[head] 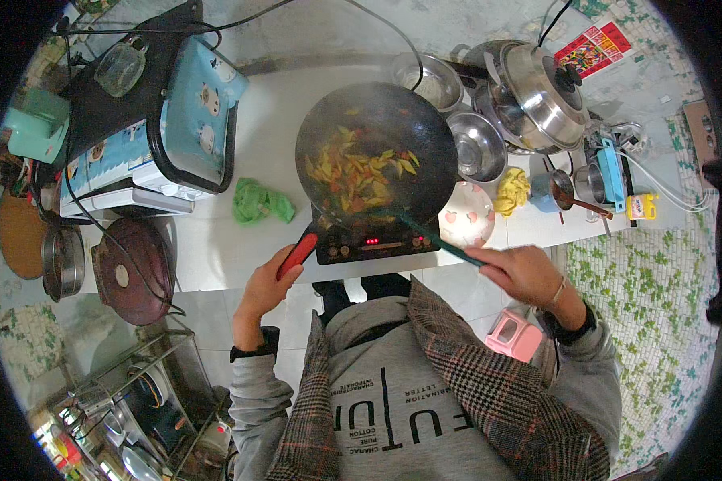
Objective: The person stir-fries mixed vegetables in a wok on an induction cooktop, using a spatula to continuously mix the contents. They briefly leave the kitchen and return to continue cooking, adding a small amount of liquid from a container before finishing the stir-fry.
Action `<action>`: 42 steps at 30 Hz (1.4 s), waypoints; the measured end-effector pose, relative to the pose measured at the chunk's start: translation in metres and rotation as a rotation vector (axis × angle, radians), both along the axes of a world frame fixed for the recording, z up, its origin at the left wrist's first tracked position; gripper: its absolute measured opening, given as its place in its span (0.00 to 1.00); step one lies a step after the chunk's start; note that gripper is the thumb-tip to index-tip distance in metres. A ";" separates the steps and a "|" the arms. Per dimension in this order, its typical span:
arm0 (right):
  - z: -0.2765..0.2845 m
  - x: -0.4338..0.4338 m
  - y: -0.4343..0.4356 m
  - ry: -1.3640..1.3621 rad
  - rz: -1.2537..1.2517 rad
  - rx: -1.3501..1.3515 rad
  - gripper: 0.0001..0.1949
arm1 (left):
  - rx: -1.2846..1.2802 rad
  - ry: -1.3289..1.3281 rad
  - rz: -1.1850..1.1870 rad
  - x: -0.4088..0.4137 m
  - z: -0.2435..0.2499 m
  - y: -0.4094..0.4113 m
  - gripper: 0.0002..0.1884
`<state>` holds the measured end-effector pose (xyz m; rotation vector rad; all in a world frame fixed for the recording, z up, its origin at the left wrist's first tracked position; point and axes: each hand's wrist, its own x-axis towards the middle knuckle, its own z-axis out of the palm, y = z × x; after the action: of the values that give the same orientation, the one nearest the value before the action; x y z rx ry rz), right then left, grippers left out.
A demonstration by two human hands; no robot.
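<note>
A black wok (421, 120) rests on an induction cooker (379, 243) with lit red digits, steam rising above it. Sliced yellow-green and orange vegetables (361, 171) lie in the wok's left and lower part. My left hand (268, 285) is closed around the wok's red handle (298, 255). My right hand (517, 272) grips the dark green handle of a cooking utensil (448, 245), whose far end reaches into the wok at the near edge of the vegetables; the shape of that end cannot be made out.
Right of the wok are a patterned plate (469, 213), steel bowls (476, 147), a yellow cloth (511, 191), a blue cup (544, 195) and a lidded steel pot (541, 96). Leftward lie a green plastic bag (262, 201), a blue patterned box (201, 114) and a dark red round appliance (135, 270).
</note>
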<state>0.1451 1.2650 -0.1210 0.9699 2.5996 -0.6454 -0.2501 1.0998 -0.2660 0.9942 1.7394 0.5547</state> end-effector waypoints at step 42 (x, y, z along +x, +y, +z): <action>-0.024 -0.087 0.093 0.085 0.183 0.241 0.19 | 0.003 -0.056 -0.028 -0.003 -0.001 0.002 0.26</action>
<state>0.0582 1.3581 -0.1447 0.7695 2.8482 -0.3401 -0.2535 1.1022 -0.2672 0.9942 1.6739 0.5620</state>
